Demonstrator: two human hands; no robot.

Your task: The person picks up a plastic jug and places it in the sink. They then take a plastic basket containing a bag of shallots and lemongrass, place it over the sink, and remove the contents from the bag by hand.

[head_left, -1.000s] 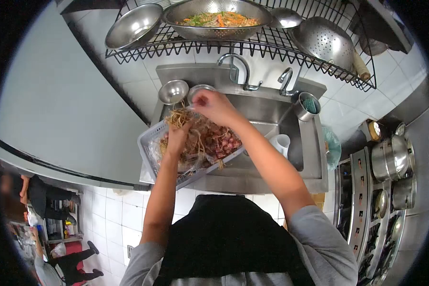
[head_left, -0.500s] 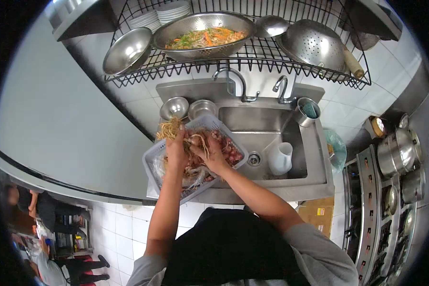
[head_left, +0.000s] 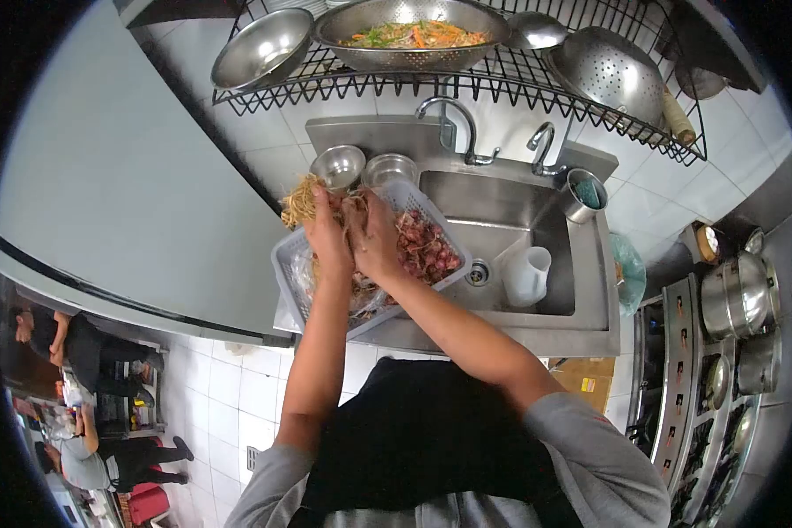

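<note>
- The left hand [head_left: 327,239] has its fingers closed around a bunch of dry straw-coloured stalks [head_left: 300,204], raised over the far left end of the basket [head_left: 287,262].
- The right hand [head_left: 375,238] is just beside it, fingers curled inward; their tips are hidden, so I cannot tell what they grip.
- Reddish bulbs [head_left: 429,246] lie loose in the basket, with clear plastic [head_left: 304,271] near its left side.
- The basket rests on the steel table [head_left: 591,327], left of the sink [head_left: 503,207] — its right corner seems to reach the basin's edge, so a hard push there might tip it and spill bulbs toward the drain [head_left: 478,272].
- The stalks end near 2 steel bowls [head_left: 338,165] — brittle bits could break off into them if squeezed or twisted.
- A loose grip could let the bunch fall outside the rim.
</note>
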